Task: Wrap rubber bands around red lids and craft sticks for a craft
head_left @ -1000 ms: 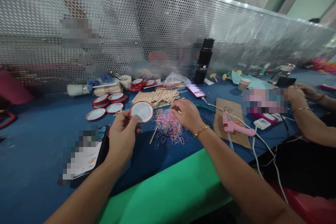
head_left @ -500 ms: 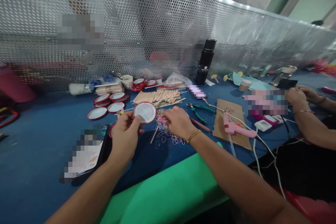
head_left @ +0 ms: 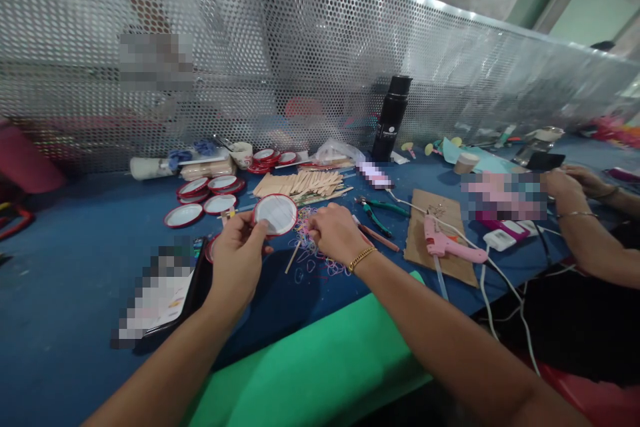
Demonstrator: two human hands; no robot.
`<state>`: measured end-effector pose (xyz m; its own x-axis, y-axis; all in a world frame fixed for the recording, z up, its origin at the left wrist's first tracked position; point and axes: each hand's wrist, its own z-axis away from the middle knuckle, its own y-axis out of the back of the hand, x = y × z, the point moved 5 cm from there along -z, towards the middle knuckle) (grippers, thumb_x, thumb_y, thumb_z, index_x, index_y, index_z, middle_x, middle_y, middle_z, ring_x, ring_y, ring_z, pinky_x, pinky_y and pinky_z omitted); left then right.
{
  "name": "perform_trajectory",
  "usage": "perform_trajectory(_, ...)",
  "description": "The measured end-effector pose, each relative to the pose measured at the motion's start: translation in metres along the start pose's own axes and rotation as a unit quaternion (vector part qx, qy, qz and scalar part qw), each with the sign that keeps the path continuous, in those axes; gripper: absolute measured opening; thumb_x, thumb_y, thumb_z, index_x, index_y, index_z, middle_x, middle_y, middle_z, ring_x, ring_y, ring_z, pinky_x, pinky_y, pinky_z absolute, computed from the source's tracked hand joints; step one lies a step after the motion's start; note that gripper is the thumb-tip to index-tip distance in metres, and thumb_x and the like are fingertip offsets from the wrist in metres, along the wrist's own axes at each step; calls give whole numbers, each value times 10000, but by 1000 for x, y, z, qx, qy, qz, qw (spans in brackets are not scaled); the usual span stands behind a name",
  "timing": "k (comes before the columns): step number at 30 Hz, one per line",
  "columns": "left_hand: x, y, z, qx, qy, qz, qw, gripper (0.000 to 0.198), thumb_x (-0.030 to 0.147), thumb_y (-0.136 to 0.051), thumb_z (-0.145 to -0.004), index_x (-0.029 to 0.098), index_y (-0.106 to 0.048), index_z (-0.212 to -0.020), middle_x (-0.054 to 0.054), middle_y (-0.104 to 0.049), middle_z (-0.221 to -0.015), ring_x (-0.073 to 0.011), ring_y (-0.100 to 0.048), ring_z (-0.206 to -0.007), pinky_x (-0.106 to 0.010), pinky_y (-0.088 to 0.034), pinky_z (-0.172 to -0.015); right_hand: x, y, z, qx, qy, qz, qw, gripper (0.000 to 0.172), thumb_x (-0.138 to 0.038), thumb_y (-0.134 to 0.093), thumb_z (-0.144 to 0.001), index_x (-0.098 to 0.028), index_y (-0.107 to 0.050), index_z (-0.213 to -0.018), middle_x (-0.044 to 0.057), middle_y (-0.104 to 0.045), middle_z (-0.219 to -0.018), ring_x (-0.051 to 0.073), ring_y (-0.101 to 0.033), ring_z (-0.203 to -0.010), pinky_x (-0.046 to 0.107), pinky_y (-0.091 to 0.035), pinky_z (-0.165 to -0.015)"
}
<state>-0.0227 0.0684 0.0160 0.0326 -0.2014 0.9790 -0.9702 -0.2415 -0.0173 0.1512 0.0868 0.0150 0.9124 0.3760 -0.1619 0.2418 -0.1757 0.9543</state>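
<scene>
My left hand (head_left: 240, 250) is closed on a round white disc with a red rim (head_left: 276, 215), thumb across its lower edge. The disc is tilted up towards me above the table. To its right, my right hand (head_left: 334, 230), with a gold chain bracelet (head_left: 361, 259) at the wrist, reaches down to a pile of small coloured rubber bands (head_left: 320, 261). Its fingers are curled together at the pile's upper edge; whatever lies between the fingertips is hidden. Several more red-rimmed discs (head_left: 184, 215) lie to the left, some stacked.
Behind the hands lie flat wooden sticks (head_left: 315, 183). Green-handled pliers (head_left: 375, 213), a pink glue gun (head_left: 450, 247) on cardboard (head_left: 415, 250) and a cable lie right. A phone (head_left: 165, 300) is at left, a black bottle (head_left: 393, 119) at the back. Another person's hands (head_left: 565, 187) work far right.
My right hand has shifted very slightly left over the rubber bands. My left hand keeps the disc in nearly the same place.
</scene>
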Motion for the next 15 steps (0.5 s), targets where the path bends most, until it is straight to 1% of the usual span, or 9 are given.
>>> perform_trajectory(8,1,0,-1,-2,-1,0,1000,209,323,-700,-729,203,-614,-876,24,-576,-754,-122,-560,-649,-163,-463,-456,8,5,2,43,-13,-25,999,130,-228,-598,-857,-234,-724,-888,46,-687,-901,223,-550,-947,319,-402,-828)
perform_trajectory(12,-1,0,-2,2,1,-12,1000,216,327,-696,-718,199,-621,-875,29,-582,-746,-129,-569,-656,-171,-464,-459,5,1,1,22,-4,-20,1000,174,-289,-599,-880,-270,-747,-970,53,-683,-917,232,-554,-949,330,-402,-812)
perform_trajectory(15,-2,0,-2,3,2,-13,1000,206,321,-688,-719,201,-621,-873,33,-590,-737,-131,-576,-659,-174,-466,-466,1,0,0,11,-1,-7,1000,205,-315,-572,-899,-263,-759,-965,70,-677,-903,238,-555,-922,341,-401,-781)
